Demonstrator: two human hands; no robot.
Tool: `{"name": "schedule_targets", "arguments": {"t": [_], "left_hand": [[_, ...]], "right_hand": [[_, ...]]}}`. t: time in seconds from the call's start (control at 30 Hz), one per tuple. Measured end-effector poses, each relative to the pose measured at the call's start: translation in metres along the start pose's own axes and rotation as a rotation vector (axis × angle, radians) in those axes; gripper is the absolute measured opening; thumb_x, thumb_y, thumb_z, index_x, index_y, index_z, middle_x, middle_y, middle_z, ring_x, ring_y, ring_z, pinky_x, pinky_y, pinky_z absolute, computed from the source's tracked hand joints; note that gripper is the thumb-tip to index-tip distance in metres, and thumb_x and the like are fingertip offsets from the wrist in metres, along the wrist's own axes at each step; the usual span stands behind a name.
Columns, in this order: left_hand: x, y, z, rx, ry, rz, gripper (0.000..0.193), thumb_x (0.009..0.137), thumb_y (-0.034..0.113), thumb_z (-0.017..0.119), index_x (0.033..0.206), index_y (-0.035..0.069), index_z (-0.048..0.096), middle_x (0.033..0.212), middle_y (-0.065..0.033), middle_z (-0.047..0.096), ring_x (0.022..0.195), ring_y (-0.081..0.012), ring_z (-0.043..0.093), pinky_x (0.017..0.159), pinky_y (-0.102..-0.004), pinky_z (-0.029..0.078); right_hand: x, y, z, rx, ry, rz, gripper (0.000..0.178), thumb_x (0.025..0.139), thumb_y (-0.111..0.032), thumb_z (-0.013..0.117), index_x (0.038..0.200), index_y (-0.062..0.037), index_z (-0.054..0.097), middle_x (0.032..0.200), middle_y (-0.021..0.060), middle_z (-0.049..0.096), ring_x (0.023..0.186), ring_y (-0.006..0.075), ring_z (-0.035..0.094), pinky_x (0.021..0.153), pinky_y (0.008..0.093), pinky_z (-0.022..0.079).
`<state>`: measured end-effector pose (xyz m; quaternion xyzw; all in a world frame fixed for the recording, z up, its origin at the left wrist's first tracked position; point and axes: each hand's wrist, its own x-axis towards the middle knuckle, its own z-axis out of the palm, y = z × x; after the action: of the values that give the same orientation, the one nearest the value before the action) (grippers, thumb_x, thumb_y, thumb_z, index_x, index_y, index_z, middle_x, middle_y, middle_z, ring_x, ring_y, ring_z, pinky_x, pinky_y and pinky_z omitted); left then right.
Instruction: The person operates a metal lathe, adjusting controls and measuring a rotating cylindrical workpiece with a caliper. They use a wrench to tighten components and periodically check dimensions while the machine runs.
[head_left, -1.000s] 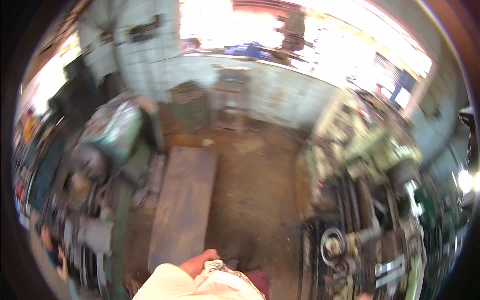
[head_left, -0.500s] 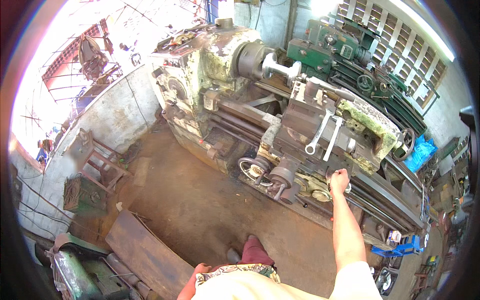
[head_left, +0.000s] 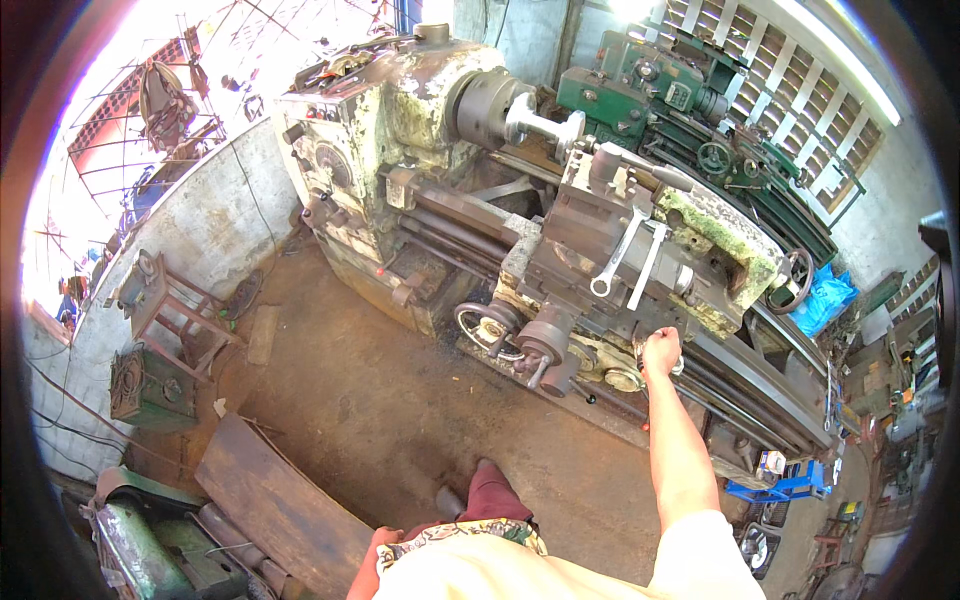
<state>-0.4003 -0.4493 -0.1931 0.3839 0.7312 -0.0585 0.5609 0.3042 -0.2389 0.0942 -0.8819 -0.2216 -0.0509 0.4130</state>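
Note:
A large worn lathe (head_left: 420, 125) in chipped pale paint stands before me. My right hand (head_left: 660, 352) is closed in a fist at the right side of its carriage; whatever it grips is hidden behind the fingers. Just above lie two wrenches, a ring-ended one (head_left: 620, 252) and another (head_left: 648, 267) beside it, on the carriage. The chuck (head_left: 485, 110) holds a shiny spool-shaped metal workpiece (head_left: 545, 127). Left of my right hand are a handwheel (head_left: 488, 330) and a round dial with a handle (head_left: 545, 335). My left hand (head_left: 384, 538) rests by my waist, its fingers mostly hidden.
Behind stands a green lathe (head_left: 610, 100). A blue plastic bag (head_left: 825, 300) is by the tailstock wheel (head_left: 793, 282). At lower left are a brown board (head_left: 275, 500) and a green machine (head_left: 140, 540). A wooden stool (head_left: 175, 310) stands near the low wall (head_left: 215, 205).
The view has turned slightly, so the scene sits a little farther left and higher. My right hand stays closed at the same spot on the carriage; the lathe parts look unchanged.

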Motion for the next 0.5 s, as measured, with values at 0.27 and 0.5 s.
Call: {"name": "schedule_targets", "arguments": {"t": [0.27, 0.5], "left_hand": [[-0.004, -0.011, 0.003, -0.277, 0.013, -0.041, 0.029, 0.089, 0.018, 0.071, 0.098, -0.010, 0.070, 0.085, -0.0187, 0.073, 0.079, -0.0235, 0.071, 0.072, -0.0382, 0.054], [-0.017, 0.012, -0.003, -0.098, 0.060, 0.001, 0.033, 0.088, 0.020, 0.071, 0.104, -0.010, 0.069, 0.087, -0.0167, 0.074, 0.079, -0.0220, 0.071, 0.072, -0.0375, 0.055]], "right_hand": [[-0.004, 0.004, 0.002, 0.035, 0.096, -0.080, 0.017, 0.083, -0.002, 0.057, 0.099, -0.0041, 0.059, 0.084, 0.0185, 0.067, 0.083, 0.0380, 0.066, 0.075, 0.0488, 0.049], [-0.008, 0.003, 0.000, -0.126, 0.143, -0.180, 0.023, 0.077, -0.001, 0.062, 0.099, -0.0023, 0.059, 0.091, 0.0162, 0.064, 0.090, 0.0383, 0.062, 0.080, 0.0479, 0.049]]}}
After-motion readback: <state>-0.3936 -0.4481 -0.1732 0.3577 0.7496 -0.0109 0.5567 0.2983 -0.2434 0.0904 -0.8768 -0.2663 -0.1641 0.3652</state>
